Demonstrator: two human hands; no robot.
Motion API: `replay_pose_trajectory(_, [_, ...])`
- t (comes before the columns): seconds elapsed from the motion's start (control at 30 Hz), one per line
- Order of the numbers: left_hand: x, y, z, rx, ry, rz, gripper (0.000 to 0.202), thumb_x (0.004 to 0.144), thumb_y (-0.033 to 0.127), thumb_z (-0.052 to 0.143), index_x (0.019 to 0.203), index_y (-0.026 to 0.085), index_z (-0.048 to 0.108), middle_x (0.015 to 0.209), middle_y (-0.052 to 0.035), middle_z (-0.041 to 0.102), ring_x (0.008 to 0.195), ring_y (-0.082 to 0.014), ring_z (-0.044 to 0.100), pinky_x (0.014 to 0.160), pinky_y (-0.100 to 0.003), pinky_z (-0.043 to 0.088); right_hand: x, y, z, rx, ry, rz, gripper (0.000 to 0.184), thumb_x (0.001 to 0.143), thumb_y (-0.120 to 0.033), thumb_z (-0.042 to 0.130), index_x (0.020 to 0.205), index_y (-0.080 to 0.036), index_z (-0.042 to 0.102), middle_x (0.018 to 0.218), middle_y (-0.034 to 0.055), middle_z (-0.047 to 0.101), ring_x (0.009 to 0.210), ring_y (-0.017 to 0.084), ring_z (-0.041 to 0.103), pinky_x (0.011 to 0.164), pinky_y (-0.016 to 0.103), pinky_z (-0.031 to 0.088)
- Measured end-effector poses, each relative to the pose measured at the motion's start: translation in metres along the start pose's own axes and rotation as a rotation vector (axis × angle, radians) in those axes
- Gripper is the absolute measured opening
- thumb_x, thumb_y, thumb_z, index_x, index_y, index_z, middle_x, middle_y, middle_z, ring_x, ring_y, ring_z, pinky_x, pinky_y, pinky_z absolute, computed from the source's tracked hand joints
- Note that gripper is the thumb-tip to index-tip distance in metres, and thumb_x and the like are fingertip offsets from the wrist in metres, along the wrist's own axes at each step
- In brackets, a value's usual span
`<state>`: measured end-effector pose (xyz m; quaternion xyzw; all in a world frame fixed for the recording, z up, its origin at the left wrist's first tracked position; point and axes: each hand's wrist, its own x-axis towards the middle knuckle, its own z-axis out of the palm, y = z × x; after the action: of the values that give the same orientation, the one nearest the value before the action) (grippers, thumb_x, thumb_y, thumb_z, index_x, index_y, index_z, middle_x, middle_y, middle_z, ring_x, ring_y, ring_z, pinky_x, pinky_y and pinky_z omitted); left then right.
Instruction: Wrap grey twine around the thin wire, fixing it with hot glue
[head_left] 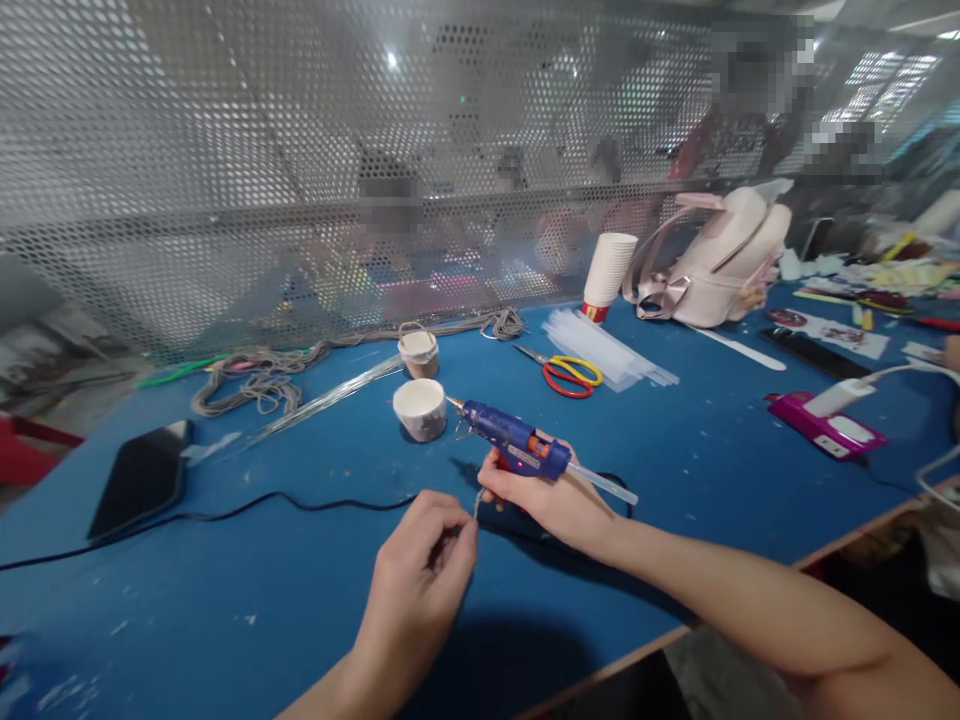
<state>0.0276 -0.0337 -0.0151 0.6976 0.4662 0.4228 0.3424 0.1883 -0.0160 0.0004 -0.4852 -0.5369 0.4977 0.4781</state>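
Observation:
A blue hot glue gun (pixel 504 430) is gripped in my right hand (pixel 566 505), its nozzle pointing to the upper left. From its rear sticks a clear glue stick (pixel 609 484). My left hand (pixel 424 565) is closed in a pinch on a short grey cord (pixel 478 503), which runs up to the right fingertips. Whether those fingertips also hold the cord, I cannot tell. Just past the nozzle stands a cut-down white paper cup (pixel 421 412). Behind it is a small cup basket (pixel 418 355) with a handle and a brownish lower part.
Grey cord (pixel 255 385) lies loosely coiled at the back left, near a phone (pixel 142 475). Scissors (pixel 570 375), glue sticks (pixel 600 345), stacked cups (pixel 609 270) and a backpack (pixel 724 265) stand toward the perforated screen (pixel 300 200). A purple power strip (pixel 825 430) lies right. A black cable (pixel 285 498) crosses the table.

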Motion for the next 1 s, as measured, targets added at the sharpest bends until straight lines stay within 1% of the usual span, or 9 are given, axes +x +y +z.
replay_pose_trajectory(0.13, [0.003, 0.000, 0.000, -0.082, 0.005, -0.096, 0.011, 0.068, 0.015, 0.059, 0.059, 0.021, 0.058, 0.067, -0.0005, 0.054, 0.053, -0.0125, 0.044, 0.050, -0.024, 0.035, 0.000, 0.003, -0.002, -0.054, 0.026, -0.097, 0.009, 0.073, -0.025, 0.064, 0.074, -0.018, 0.059, 0.071, -0.0019, 0.063, 0.066, 0.013, 0.059, 0.067, 0.025, 0.046])
replay_pose_trajectory(0.23, [0.008, 0.004, -0.001, -0.169, 0.036, -0.213, 0.009, 0.064, 0.018, 0.063, 0.057, 0.020, 0.057, 0.066, 0.0009, 0.053, 0.048, -0.0097, 0.040, 0.047, -0.022, 0.033, 0.000, 0.005, -0.002, -0.057, 0.020, -0.121, 0.010, 0.073, -0.026, 0.064, 0.077, -0.019, 0.059, 0.074, -0.0014, 0.064, 0.069, 0.014, 0.059, 0.070, 0.026, 0.047])
replay_pose_trajectory(0.3, [0.010, 0.007, -0.002, -0.209, 0.035, -0.299, 0.011, 0.062, 0.022, 0.065, 0.057, 0.019, 0.057, 0.060, 0.0025, 0.051, 0.046, -0.0085, 0.037, 0.044, -0.022, 0.030, -0.001, 0.006, -0.002, -0.052, 0.016, -0.130, 0.010, 0.074, -0.026, 0.064, 0.078, -0.019, 0.059, 0.075, -0.0012, 0.064, 0.070, 0.014, 0.059, 0.070, 0.026, 0.047])
replay_pose_trajectory(0.4, [0.012, 0.010, -0.006, -0.278, -0.005, -0.455, 0.016, 0.064, 0.031, 0.068, 0.063, 0.019, 0.058, 0.044, 0.0065, 0.044, 0.041, -0.0080, 0.035, 0.041, -0.020, 0.026, -0.001, 0.007, -0.002, -0.056, 0.008, -0.139, 0.010, 0.074, -0.027, 0.063, 0.079, -0.019, 0.060, 0.076, -0.0010, 0.064, 0.070, 0.014, 0.059, 0.070, 0.026, 0.047])
replay_pose_trajectory(0.5, [0.013, 0.009, -0.009, -0.424, -0.045, -0.568, 0.022, 0.069, 0.038, 0.067, 0.068, 0.018, 0.057, 0.040, 0.0071, 0.043, 0.036, -0.0067, 0.032, 0.039, -0.019, 0.023, 0.000, 0.007, -0.002, -0.063, 0.013, -0.148, 0.012, 0.074, -0.029, 0.063, 0.080, -0.019, 0.061, 0.077, -0.0005, 0.064, 0.071, 0.014, 0.060, 0.070, 0.027, 0.047])
replay_pose_trajectory(0.6, [0.015, 0.006, -0.011, -0.595, -0.093, -0.639, 0.022, 0.069, 0.036, 0.069, 0.069, 0.015, 0.060, 0.042, 0.0059, 0.045, 0.037, -0.0048, 0.029, 0.038, -0.018, 0.021, 0.002, 0.010, -0.001, -0.050, 0.016, -0.143, 0.014, 0.074, -0.031, 0.064, 0.080, -0.019, 0.061, 0.077, -0.0002, 0.065, 0.070, 0.014, 0.060, 0.069, 0.028, 0.048])
replay_pose_trajectory(0.73, [0.018, 0.001, -0.013, -0.717, -0.146, -0.749, 0.021, 0.067, 0.031, 0.070, 0.066, 0.011, 0.064, 0.044, 0.0042, 0.045, 0.040, -0.0040, 0.030, 0.037, -0.016, 0.020, 0.003, 0.014, 0.000, -0.025, 0.026, -0.135, 0.013, 0.073, -0.030, 0.065, 0.079, -0.019, 0.061, 0.076, -0.0005, 0.065, 0.069, 0.014, 0.059, 0.068, 0.027, 0.048])
replay_pose_trajectory(0.87, [0.020, -0.002, -0.013, -0.793, -0.123, -0.789, 0.015, 0.066, 0.023, 0.071, 0.065, 0.011, 0.062, 0.059, -0.0007, 0.057, 0.042, -0.0027, 0.032, 0.036, -0.016, 0.019, 0.006, 0.013, 0.000, -0.022, 0.020, -0.096, 0.010, 0.072, -0.025, 0.065, 0.078, -0.018, 0.061, 0.073, -0.0015, 0.063, 0.066, 0.013, 0.058, 0.067, 0.026, 0.047])
replay_pose_trajectory(1.0, [0.019, -0.006, -0.012, -0.805, -0.107, -0.795, 0.015, 0.066, 0.022, 0.070, 0.062, 0.010, 0.061, 0.060, -0.0011, 0.056, 0.041, -0.0012, 0.029, 0.036, -0.015, 0.020, 0.008, 0.009, 0.001, -0.065, 0.032, -0.038, 0.005, 0.070, -0.022, 0.064, 0.073, -0.018, 0.061, 0.069, -0.0020, 0.063, 0.066, 0.014, 0.058, 0.068, 0.027, 0.047])
